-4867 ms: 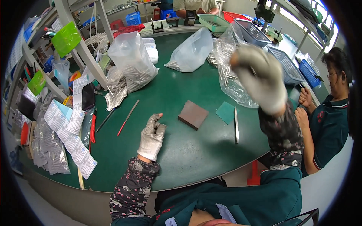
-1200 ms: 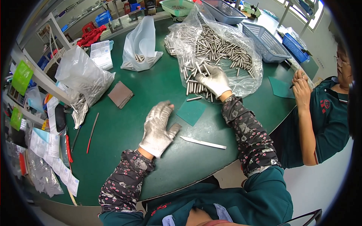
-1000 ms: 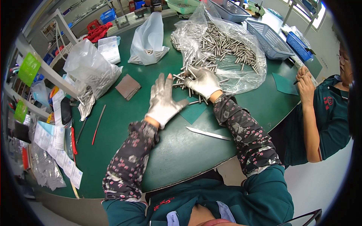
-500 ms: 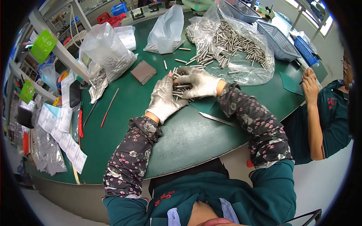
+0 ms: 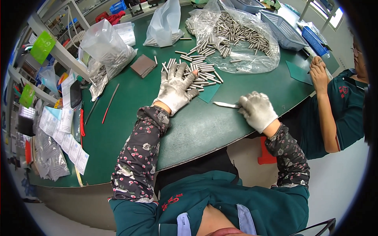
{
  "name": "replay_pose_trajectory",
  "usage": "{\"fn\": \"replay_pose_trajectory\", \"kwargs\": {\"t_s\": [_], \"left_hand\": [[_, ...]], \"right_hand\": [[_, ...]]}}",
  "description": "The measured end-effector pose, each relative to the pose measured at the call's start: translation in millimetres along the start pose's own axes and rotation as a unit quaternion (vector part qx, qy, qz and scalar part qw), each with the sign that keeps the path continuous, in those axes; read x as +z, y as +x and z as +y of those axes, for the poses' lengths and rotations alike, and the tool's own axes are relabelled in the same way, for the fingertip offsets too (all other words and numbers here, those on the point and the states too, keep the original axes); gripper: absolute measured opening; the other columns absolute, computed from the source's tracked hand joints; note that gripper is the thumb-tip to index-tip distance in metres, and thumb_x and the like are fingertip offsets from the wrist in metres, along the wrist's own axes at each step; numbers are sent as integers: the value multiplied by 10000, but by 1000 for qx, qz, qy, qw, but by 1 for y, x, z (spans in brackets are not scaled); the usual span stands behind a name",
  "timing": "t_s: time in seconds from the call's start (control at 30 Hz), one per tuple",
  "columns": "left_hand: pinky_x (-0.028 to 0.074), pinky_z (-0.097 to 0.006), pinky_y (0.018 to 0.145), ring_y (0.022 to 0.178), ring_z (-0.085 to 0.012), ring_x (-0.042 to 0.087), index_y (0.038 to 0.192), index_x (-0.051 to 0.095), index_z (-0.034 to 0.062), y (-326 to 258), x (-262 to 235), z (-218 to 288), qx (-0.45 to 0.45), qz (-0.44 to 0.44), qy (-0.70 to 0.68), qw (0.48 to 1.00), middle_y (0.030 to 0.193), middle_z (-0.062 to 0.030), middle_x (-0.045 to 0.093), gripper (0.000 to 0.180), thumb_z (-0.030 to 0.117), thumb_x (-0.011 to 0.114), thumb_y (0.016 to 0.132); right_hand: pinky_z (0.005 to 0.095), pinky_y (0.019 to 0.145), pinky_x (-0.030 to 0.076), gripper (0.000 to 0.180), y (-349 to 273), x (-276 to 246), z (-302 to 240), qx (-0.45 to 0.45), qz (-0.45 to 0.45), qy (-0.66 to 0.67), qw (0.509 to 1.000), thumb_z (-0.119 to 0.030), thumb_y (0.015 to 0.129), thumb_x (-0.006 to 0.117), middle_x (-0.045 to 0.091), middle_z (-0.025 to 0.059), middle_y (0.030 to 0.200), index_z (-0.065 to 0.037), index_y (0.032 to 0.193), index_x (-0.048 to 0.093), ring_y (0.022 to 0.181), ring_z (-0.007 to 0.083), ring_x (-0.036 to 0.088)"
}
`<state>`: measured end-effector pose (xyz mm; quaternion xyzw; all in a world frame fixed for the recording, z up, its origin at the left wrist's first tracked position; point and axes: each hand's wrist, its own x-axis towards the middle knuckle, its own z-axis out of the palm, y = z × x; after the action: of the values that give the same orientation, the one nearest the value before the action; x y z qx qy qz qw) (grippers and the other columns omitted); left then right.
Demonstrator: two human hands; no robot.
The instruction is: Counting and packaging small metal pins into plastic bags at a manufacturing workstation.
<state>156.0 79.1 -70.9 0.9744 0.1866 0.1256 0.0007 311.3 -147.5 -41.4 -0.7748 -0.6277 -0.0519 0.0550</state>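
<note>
My left hand (image 5: pixel 173 88), in a whitish work glove, lies with spread fingers over the near left part of a pile of small metal pins (image 5: pixel 202 76). It touches the pins and hides some of them. One fingertip shows bare at the glove's edge. To the right, near the table's front edge, my right hand (image 5: pixel 258 111), gloved likewise, is closed around one end of a slim, pale, pointed blade (image 5: pixel 225 104). Its tip points left. A small green sheet (image 5: pixel 209 93) sticks out from under the pins, between the two hands.
An opened clear bag (image 5: pixel 252 65) spills more pins behind the pile. Filled plastic bags (image 5: pixel 106 45), a brown block (image 5: pixel 143 65) and a red-handled file (image 5: pixel 111 103) are at left. Blue baskets (image 5: pixel 281 29) stand at the back right. A co-worker's hands (image 5: pixel 318 72) are at the right edge.
My right hand has left the pins, moved right and nearer, and taken hold of the blade lying on the table. My left hand has spread over the pins, which now lie more exposed.
</note>
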Motion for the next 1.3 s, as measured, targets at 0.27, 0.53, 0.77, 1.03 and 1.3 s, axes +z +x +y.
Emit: {"fn": "replay_pose_trajectory", "kwargs": {"t_s": [0.27, 0.53, 0.77, 1.03, 1.3], "left_hand": [[188, -492, 1072, 1306, -356, 267, 1268, 495, 236, 15, 15, -8, -26, 91, -23, 995, 1367, -123, 372, 494, 328, 613, 798], [291, -479, 1018, 1218, -337, 376, 1017, 634, 130, -12, -1, 10, 1, 92, -98, 991, 1266, -84, 478, 363, 213, 704, 670], [324, -473, 992, 1182, -312, 418, 919, 648, 114, -31, -8, 10, 2, 102, -122, 987, 1196, -77, 523, 304, 200, 729, 639], [430, -385, 886, 1050, -294, 523, 845, 622, 69, -25, -18, 6, 63, 67, -176, 980, 1100, -110, 570, 298, 108, 754, 580], [441, -381, 863, 1017, -295, 536, 839, 617, 62, -29, -22, 6, 61, 80, -158, 982, 1091, -120, 563, 305, 104, 753, 569]], "right_hand": [[404, 719, 435, 95, 19, -2, 37, 27, 106, 1, 994, -157, 744, 599, 568, 86, 768, -77, 788, 571, 828, 281, 562], [416, 719, 461, 217, 88, 21, -26, 70, 73, 29, 994, -246, 742, 640, 585, 126, 796, -51, 821, 586, 841, 301, 582], [398, 689, 463, 78, 84, 38, -24, 45, 130, 125, 983, -130, 729, 603, 568, 103, 763, -62, 763, 589, 780, 298, 570], [392, 711, 446, 94, 82, 33, -17, -54, 97, 190, 975, -128, 700, 633, 561, 82, 777, -68, 759, 590, 806, 289, 549], [414, 720, 454, 152, 83, 31, -18, -55, 104, 191, 975, -163, 711, 633, 579, 109, 777, -89, 845, 630, 808, 298, 569]]}}
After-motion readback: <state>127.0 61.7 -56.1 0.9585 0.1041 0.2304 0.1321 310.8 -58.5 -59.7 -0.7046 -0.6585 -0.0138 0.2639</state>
